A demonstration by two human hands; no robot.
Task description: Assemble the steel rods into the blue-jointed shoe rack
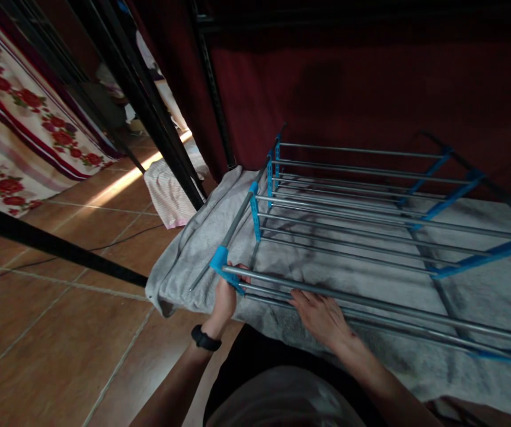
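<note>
A metal drying rack [353, 207] with grey rods and blue plastic joints stands over a grey towel [202, 237] spread beneath it. My left hand [225, 299], with a black watch on the wrist, is closed around the rack's near left corner by a blue joint [219, 259]. My right hand [322, 317] lies under the nearest rods with its fingers stretched out flat on the grey towel.
Black metal frame bars [149, 101] rise at the left and one crosses low at the left edge. A floral cloth [24, 118] hangs far left. A pale striped cloth [169, 193] lies on the brown tiled floor [51, 332]. A dark red curtain [371, 83] backs the rack.
</note>
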